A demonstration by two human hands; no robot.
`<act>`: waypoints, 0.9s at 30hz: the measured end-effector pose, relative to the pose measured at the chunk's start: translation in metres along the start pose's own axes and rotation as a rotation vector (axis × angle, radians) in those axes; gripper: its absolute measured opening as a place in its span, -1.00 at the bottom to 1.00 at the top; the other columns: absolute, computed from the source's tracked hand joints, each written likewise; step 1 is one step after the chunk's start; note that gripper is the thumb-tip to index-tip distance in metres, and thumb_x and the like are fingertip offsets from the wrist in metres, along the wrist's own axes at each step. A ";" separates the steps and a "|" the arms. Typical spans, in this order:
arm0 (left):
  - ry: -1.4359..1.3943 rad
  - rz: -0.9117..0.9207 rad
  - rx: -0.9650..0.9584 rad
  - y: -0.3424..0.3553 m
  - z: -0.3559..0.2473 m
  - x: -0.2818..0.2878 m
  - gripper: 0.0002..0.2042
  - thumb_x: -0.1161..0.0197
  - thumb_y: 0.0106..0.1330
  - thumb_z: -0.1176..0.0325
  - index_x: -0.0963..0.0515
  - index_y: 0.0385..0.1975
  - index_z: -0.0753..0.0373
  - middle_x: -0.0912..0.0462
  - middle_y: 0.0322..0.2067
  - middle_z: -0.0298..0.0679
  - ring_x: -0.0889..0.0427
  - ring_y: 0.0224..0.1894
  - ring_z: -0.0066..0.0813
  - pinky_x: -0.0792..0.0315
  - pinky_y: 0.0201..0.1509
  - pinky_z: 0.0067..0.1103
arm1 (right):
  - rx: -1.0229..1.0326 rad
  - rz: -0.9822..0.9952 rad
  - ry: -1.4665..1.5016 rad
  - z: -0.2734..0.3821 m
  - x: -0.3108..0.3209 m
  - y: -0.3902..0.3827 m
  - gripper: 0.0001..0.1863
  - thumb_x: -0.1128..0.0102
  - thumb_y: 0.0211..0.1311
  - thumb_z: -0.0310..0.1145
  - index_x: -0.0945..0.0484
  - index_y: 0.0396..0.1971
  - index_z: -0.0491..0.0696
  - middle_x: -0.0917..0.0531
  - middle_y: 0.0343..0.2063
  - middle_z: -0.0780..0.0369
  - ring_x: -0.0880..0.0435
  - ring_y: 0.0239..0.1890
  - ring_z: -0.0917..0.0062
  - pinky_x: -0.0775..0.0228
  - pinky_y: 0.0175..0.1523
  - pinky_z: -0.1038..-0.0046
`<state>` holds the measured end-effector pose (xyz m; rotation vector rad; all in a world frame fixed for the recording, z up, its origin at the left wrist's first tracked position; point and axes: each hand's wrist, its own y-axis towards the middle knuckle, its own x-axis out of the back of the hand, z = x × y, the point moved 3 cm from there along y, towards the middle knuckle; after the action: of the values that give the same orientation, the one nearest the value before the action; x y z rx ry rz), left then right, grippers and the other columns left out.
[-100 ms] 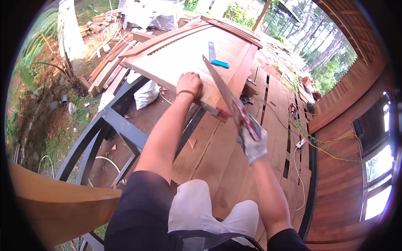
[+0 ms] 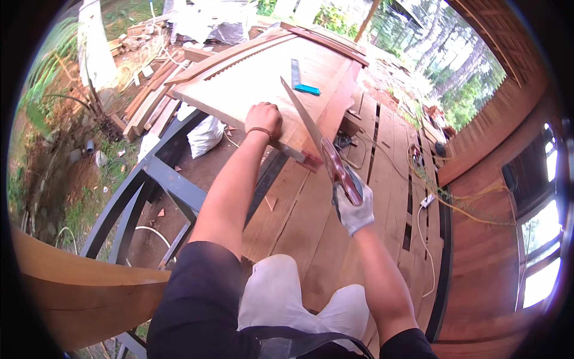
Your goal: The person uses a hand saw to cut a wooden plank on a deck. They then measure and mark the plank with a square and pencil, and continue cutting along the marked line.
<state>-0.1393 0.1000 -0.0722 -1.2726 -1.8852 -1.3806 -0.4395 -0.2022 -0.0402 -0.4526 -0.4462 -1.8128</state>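
My right hand [image 2: 354, 206], in a grey-white work glove, is closed round the reddish-brown handle of a handsaw [image 2: 305, 117]. Its long blade points away from me and lies over the right part of a pale wooden board [image 2: 239, 96], near the front corner. Whether the teeth touch wood I cannot tell. My left hand [image 2: 264, 118], bare with a beaded bracelet, presses on the board close to its near edge, fingers curled and their tips hidden. Farther up the board lies a try square [image 2: 303, 87] with a turquoise stock. A reddish wood piece [image 2: 311, 160] is at the front corner.
Dark metal framing [image 2: 173, 179] stands left of and below the board. A curved timber [image 2: 89, 293] reaches in at lower left. Cables [image 2: 428, 251] run across the plank deck [image 2: 311, 221]. Stacked lumber [image 2: 152, 99] and a white sack [image 2: 205, 140] lie beyond; a wooden wall [image 2: 478, 257] rises right.
The saw handle and my right hand have come slightly back toward me. My left hand stays on the board, and the whole view has shifted a little.
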 end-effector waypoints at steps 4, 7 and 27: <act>0.032 -0.004 0.034 0.001 0.020 0.001 -0.69 0.07 0.26 0.33 -0.68 -0.31 0.21 -0.68 -0.16 -0.12 -0.58 0.03 -0.23 -0.37 0.19 -0.31 | -0.288 0.119 0.425 -0.034 0.029 -0.059 -0.36 -0.23 0.25 -0.08 -0.44 0.17 -0.26 -0.62 -0.01 0.03 -0.62 0.06 0.27 -0.45 0.16 0.23; 0.014 -0.066 0.060 0.013 -0.004 -0.010 -0.69 0.08 0.27 0.32 -0.67 -0.30 0.20 -0.68 -0.14 -0.13 -0.59 0.04 -0.24 -0.37 0.21 -0.31 | 0.020 0.281 0.833 0.009 0.016 -0.041 -0.31 -0.07 0.36 -0.09 -0.27 0.31 -0.29 -0.39 0.27 0.00 -0.40 0.32 0.32 -0.16 0.40 0.31; -0.017 -0.039 0.008 0.011 0.009 0.005 -0.71 0.04 0.23 0.34 -0.68 -0.38 0.23 -0.70 -0.21 -0.09 -0.60 0.00 -0.18 -0.39 0.16 -0.35 | 0.224 0.164 0.276 0.032 -0.071 0.087 -0.59 -0.23 0.22 -0.48 -0.54 0.10 -0.14 -0.62 -0.46 0.32 -0.59 -0.49 0.66 -0.43 -0.42 0.56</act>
<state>-0.1305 0.1110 -0.0669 -1.2536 -1.9350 -1.3844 -0.3347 -0.1520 -0.0434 -0.0787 -0.4016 -1.6143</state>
